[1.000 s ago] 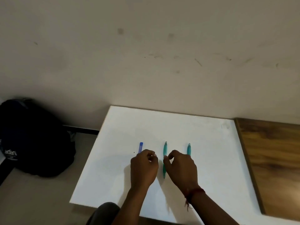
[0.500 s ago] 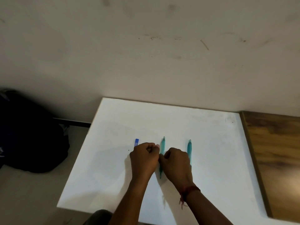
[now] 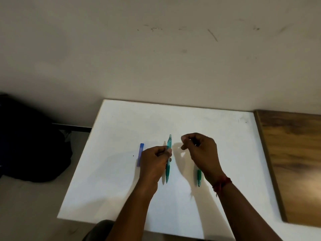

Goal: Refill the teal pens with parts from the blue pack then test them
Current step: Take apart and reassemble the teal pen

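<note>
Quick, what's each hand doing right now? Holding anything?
Left hand: grips the middle teal pen.
Right hand: fingers curled; whether they pinch something small cannot be told.

readable text: none | teal pens, blue pack — any print too small to make out | dark bag — nothing legible

White table bears blue pack, teal pen.
</note>
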